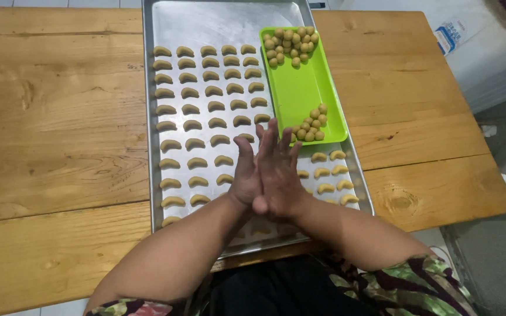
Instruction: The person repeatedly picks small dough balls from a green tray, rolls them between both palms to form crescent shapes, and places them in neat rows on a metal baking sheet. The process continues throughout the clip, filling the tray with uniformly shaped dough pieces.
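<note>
My left hand (244,175) and my right hand (277,171) are pressed flat together, palm to palm, fingers pointing away from me, above the near middle of a long metal baking tray (218,17). Whatever lies between the palms is hidden. Rows of small crescent-shaped dough pieces (190,109) fill the tray's left and middle, and a few more dough crescents (329,172) lie at its near right. A bright green rectangular tray (298,88) rests on the metal tray's right side, holding a cluster of dough balls (291,44) at its far end and another dough ball cluster (310,126) at its near end.
The metal tray lies on a wooden slatted table (60,129) that extends left and right of it. Beyond the table's right edge are a grey floor (499,257) and a white object (487,47) at the upper right. My patterned sleeves show at the bottom.
</note>
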